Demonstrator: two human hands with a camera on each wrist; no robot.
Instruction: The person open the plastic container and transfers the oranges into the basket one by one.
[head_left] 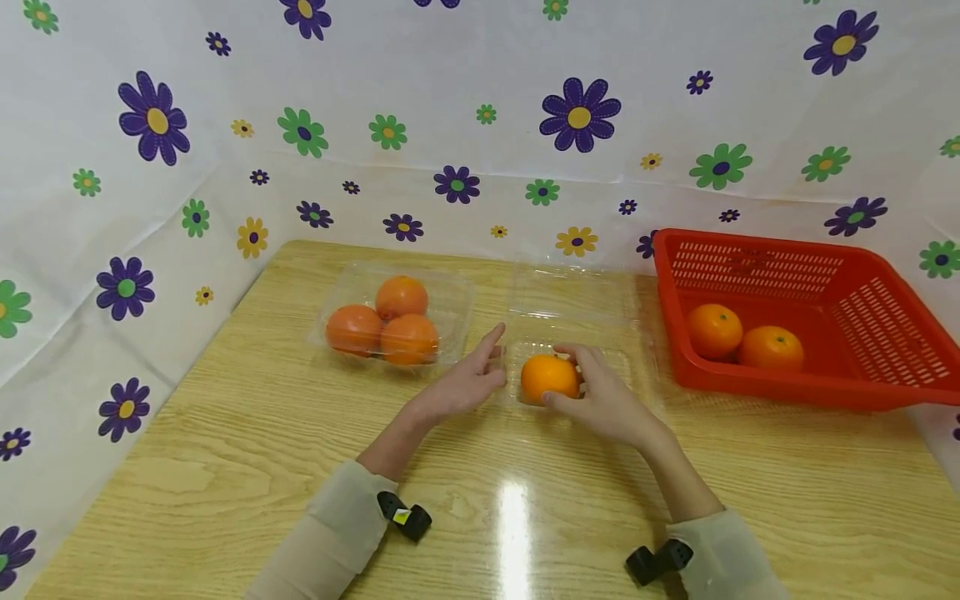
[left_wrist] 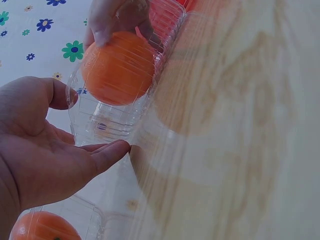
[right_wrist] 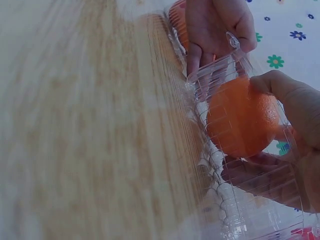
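An orange [head_left: 550, 379] sits in the near half of an open clear plastic clamshell box [head_left: 622, 367]. My right hand [head_left: 603, 404] grips it, thumb on the near side and fingers round the far side; the right wrist view shows the thumb [right_wrist: 285, 87] on the peel through the clear wall. At the box's left side is my left hand [head_left: 468, 383], fingers extended. In the left wrist view, the left hand [left_wrist: 55, 145] touches the box edge with thumb and fingers spread apart.
Left of the hands stands a second clear box [head_left: 453, 304] holding three oranges [head_left: 405, 337]. On the right, a red plastic basket [head_left: 847, 387] contains two oranges [head_left: 771, 348]. The open box's lid [head_left: 573, 292] lies back toward the flowered cloth [head_left: 480, 150].
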